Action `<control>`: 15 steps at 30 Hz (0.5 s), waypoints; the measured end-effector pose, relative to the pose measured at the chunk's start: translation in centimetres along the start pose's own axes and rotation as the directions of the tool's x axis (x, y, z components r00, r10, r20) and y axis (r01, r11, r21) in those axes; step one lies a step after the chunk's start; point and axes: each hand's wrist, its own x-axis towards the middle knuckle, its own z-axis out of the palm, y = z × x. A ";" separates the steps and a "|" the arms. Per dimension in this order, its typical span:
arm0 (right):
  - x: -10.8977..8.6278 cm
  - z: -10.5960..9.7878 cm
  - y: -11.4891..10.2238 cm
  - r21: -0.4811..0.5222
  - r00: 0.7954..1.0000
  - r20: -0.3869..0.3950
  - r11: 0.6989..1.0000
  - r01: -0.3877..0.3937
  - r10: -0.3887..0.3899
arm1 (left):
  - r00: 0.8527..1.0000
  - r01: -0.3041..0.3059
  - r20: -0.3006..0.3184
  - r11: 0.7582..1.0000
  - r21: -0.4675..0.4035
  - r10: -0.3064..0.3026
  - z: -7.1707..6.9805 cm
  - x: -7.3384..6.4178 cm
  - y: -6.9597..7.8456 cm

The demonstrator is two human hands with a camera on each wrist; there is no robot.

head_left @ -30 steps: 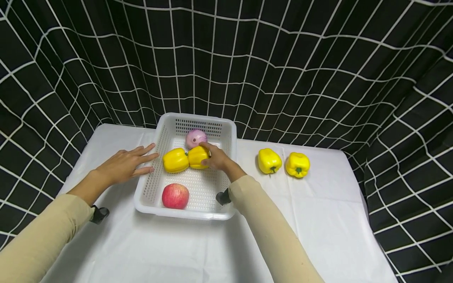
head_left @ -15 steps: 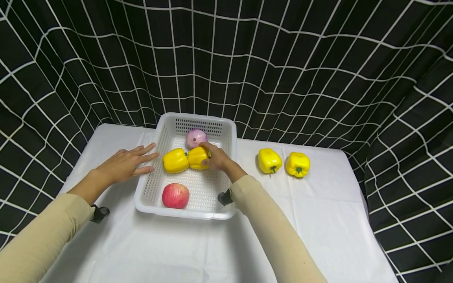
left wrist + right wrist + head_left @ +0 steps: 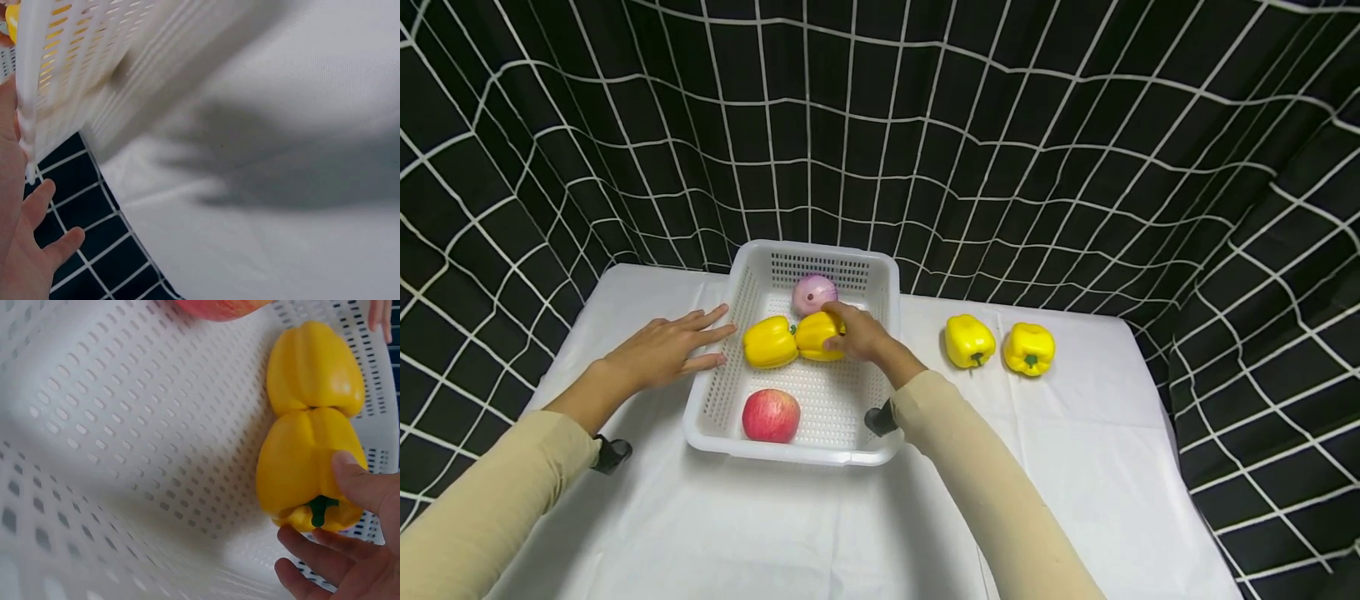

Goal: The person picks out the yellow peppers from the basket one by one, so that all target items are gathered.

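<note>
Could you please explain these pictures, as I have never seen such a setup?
No robot here: a person works with two bare hands. The wide view comes from a camera on the head, the close ones from a camera on each wrist. On the white tablecloth stand a white plastic basket and, to its right, two yellow bell peppers. Inside the basket are a purple onion, a red apple and another pepper pair, end to end. The right hand holds that pair's right one; the left hand spreads its fingers at the basket's left rim.
</note>
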 end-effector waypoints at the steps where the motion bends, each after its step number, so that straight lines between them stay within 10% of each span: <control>1: -0.1 -0.2 0.0 -0.005 1.000 0.003 1.000 0.009 -0.009 | 1.000 -0.002 0.000 1.000 0.001 0.002 0.0 0.0 0.0; 15: -1.3 -2.1 -0.5 -0.037 0.997 -0.012 0.996 0.077 -0.077 | 1.000 -0.003 0.004 1.000 0.010 0.003 -0.1 0.0 0.1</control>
